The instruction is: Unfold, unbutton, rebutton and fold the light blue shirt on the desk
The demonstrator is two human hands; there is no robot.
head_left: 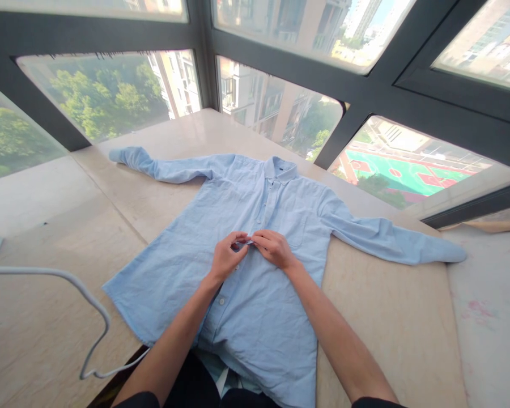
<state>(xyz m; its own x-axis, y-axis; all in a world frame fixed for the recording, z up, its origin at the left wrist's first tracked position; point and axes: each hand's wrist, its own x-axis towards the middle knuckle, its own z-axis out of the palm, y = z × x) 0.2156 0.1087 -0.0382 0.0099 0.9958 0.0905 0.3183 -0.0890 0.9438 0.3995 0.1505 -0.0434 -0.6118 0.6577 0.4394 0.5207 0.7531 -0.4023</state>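
A light blue button-up shirt [272,317] lies face up with its sleeves spread and its collar [280,169] toward the window. At the middle of its front, my left hand [228,255] pinches the shirt's front edge between thumb and fingers. Right beside it, my right hand [274,248] is closed on the same strip of cloth, fingertips almost touching the left ones. The button between them is hidden by my fingers. Lower down the front, a white button [221,301] shows. The shirt's bottom hem hangs over the near edge toward my lap.
The shirt rests on a beige stone ledge [378,317]. A white cable [74,279] curves across the left side and runs under my left forearm. Dark window frames [280,54] border the ledge at the back. A pale patterned sheet [488,317] covers the right side.
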